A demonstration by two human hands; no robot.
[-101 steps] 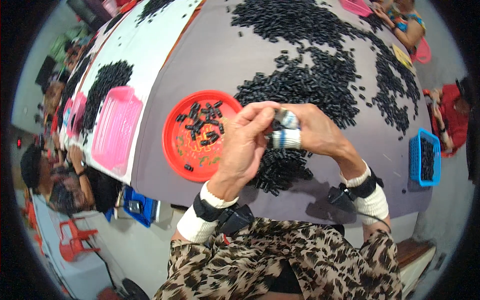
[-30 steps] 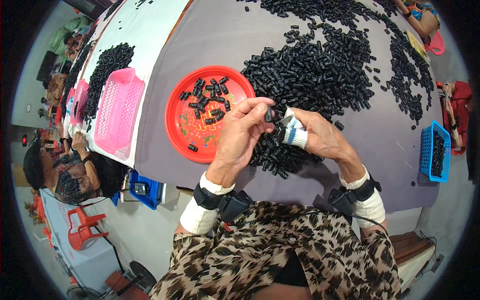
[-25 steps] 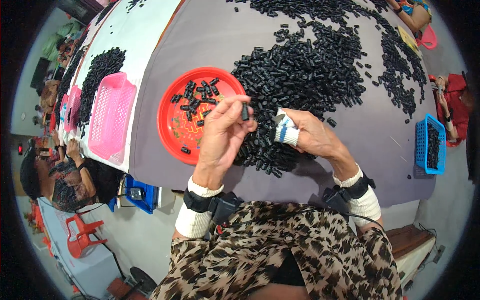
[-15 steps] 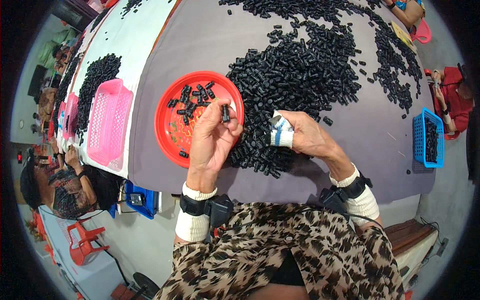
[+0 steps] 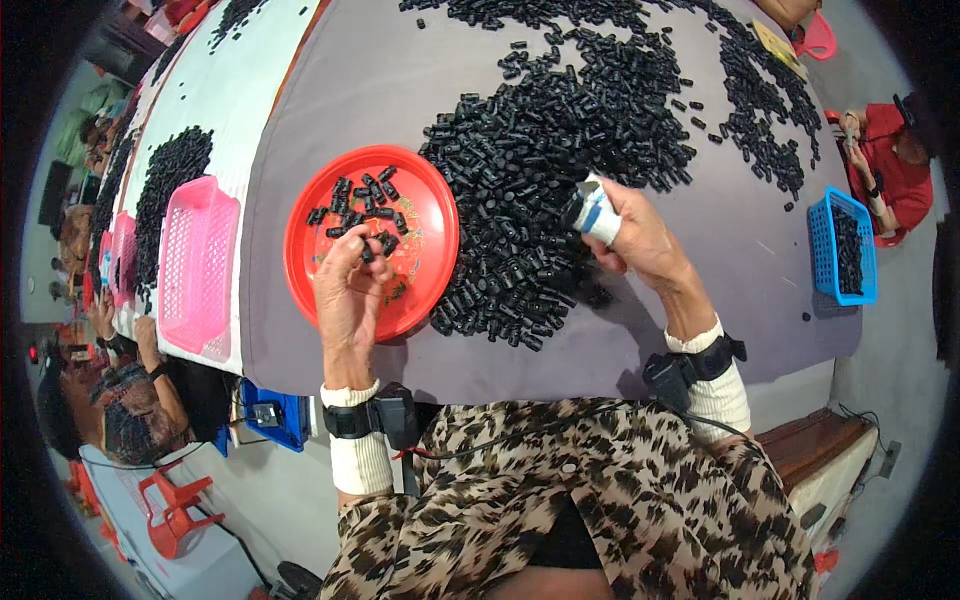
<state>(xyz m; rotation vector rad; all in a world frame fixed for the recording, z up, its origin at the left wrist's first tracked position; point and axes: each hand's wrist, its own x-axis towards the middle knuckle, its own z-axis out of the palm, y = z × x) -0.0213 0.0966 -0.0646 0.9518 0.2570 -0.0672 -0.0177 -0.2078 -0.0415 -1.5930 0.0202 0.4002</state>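
Observation:
Over the red round plate [image 5: 300,262], my left hand [image 5: 348,290] pinches a small black cylindrical piece [image 5: 367,250] between thumb and fingers. Several similar black pieces [image 5: 372,196] lie on the plate's far side. My right hand [image 5: 652,245] is at the right side of a big heap of black pieces [image 5: 510,180], its fingers closed. A white and blue wrap [image 5: 601,218] covers its thumb or a finger. A dark shape shows beside the wrap; whether it is held or part of the heap, I cannot tell. Both wrists wear white cuffs with black strapped-on devices.
A pink basket [image 5: 200,265] stands left of the plate on a white cloth, near another black heap [image 5: 180,165]. At the right edge is a blue basket [image 5: 835,245] holding black pieces. People sit at the left and right. A red stool [image 5: 175,510] is at lower left.
My left hand has lowered its black piece toward the plate, turning the fingers inward. My right hand has lifted slightly and moved right relative to the heap. The whole view has shifted slightly.

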